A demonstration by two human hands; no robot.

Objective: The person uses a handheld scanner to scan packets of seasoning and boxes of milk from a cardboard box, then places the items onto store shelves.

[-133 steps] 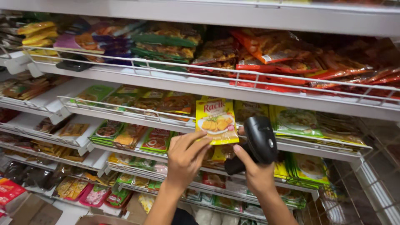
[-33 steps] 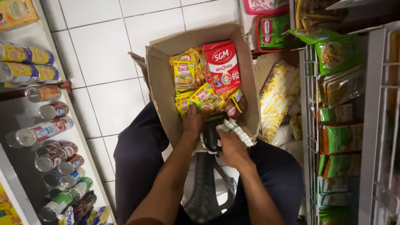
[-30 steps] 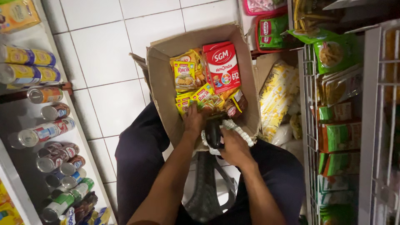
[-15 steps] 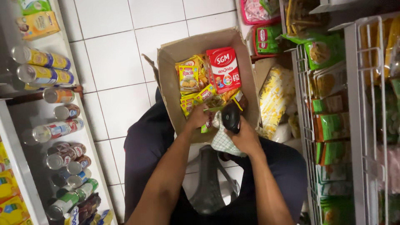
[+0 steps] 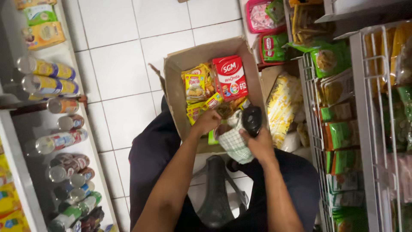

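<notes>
The person sits over an open brown cardboard box [image 5: 174, 92] that rests on the white tiled floor [image 5: 120, 64] between two shop shelves. The left hand [image 5: 207, 121] reaches into the box with its fingers curled around the yellow flat sachets [image 5: 195, 112] near the middle; whether they truly pinch one packet or only rest on the pile cannot be told. The right hand [image 5: 259, 144] is closed around a black handheld scanner [image 5: 252, 120], with a green-and-white checked cloth [image 5: 234, 144] bunched beneath it at the near edge of the box. A red rectangular carton [image 5: 230, 77] lies flat at the far end, just beside more yellow sachets. To do this well, it seems wise to lift one sachet clear of its neighbours so that only a single packet faces the scanner, and to keep the scanner's head tilted toward the packet's flat side instead of toward the cloth. The cloth hangs near the scanner and could cover its window, so it is better held back. The wire shelf of green packets [image 5: 339, 133] stands near the right elbow.
</notes>
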